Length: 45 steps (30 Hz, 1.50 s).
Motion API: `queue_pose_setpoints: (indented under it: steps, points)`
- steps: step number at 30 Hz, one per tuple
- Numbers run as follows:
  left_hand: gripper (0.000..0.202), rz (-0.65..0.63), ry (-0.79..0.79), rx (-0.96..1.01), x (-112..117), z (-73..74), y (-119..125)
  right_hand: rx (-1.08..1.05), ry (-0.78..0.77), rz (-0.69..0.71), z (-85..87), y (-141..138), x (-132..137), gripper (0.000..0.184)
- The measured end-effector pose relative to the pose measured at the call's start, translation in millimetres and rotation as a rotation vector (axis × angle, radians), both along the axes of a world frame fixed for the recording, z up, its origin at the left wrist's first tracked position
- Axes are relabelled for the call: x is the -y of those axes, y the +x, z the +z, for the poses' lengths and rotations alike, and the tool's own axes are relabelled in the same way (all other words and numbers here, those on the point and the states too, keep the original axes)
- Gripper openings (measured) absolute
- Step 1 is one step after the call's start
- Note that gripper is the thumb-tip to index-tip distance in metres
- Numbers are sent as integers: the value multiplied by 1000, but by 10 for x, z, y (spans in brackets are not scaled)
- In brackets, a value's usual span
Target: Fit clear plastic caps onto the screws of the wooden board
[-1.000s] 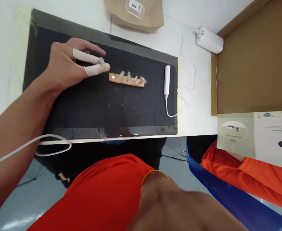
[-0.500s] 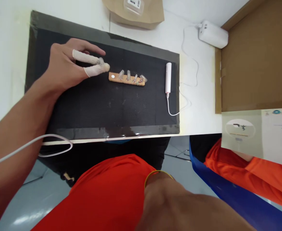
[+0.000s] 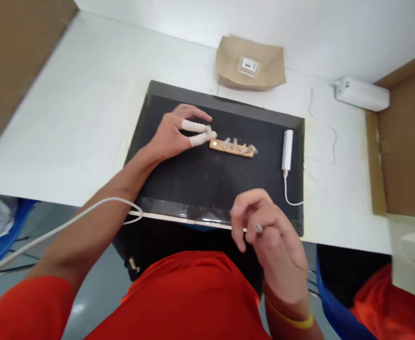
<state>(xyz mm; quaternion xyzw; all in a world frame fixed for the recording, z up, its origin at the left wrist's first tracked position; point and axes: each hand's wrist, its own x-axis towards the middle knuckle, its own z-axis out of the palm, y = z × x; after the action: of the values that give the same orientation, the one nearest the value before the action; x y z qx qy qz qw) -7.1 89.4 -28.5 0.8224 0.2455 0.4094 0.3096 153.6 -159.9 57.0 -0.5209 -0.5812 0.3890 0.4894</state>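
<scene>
My left hand (image 3: 172, 134) reaches over the black mat, white finger cots (image 3: 197, 139) on its thumb and index finger. Their tips pinch a small translucent greyish piece (image 3: 209, 128) just beyond the left end of an orange-tan strip (image 3: 220, 145). Several clear, tube-like pieces (image 3: 235, 143) stand or lean along that strip, and a white dot marks its left end. Over the mat's front edge, my right hand (image 3: 276, 241) is closed, its thumb and fingers pinching a small greyish thing (image 3: 258, 228) whose kind I cannot make out.
On the mat's right lies a white stick-shaped device (image 3: 287, 150) with a cable. Behind the black mat (image 3: 193, 179) sits a brown paper tray (image 3: 225, 61) holding a clear plastic box (image 3: 249, 66). A white power bank (image 3: 361, 93) stands at right beside a cardboard panel (image 3: 409, 141).
My right hand has risen from near my body to the mat's front edge. The view has shifted, showing more of the table's left. My left hand keeps its pinch beside the strip.
</scene>
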Motion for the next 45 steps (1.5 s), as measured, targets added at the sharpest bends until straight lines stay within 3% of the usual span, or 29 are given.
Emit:
queue_pose_setpoints:
  steps: [4, 8, 13, 17, 21, 26, 30, 34, 38, 42, 45]
  points:
    - [5, -66, 64, 2, 100, 90, -9, 412, 194, 2, -220, 313, -446, 10]
    - [4, -129, 83, 6, 216, 179, 2, 733, 364, -117, -324, 591, -708, 7]
    - [3, -199, 86, 36, 297, 243, 14, 912, 496, 89, -280, 574, -728, 12]
    - [6, -237, 10, -12, 335, 265, 6, 865, 501, -218, -279, 547, -698, 17]
    - [8, -334, -58, -75, 371, 251, 12, 913, 531, -76, -327, 483, -676, 15]
    - [10, -441, -115, -102, 404, 230, 31, 840, 481, -282, -386, 438, -632, 9]
    - [12, -471, -185, -129, 402, 233, 30, 900, 545, -110, -421, 442, -574, 16]
    - [9, -497, -225, -128, 404, 236, 40, 797, 519, -300, -464, 457, -548, 14]
    - [8, -503, -258, -125, 424, 221, 59, 915, 563, -128, -476, 432, -519, 17]
    - [9, -520, -275, -158, 434, 205, 68, 822, 504, -342, -476, 418, -500, 15]
    - [10, -520, -297, -168, 432, 204, 69, 943, 572, -179, -479, 417, -477, 21]
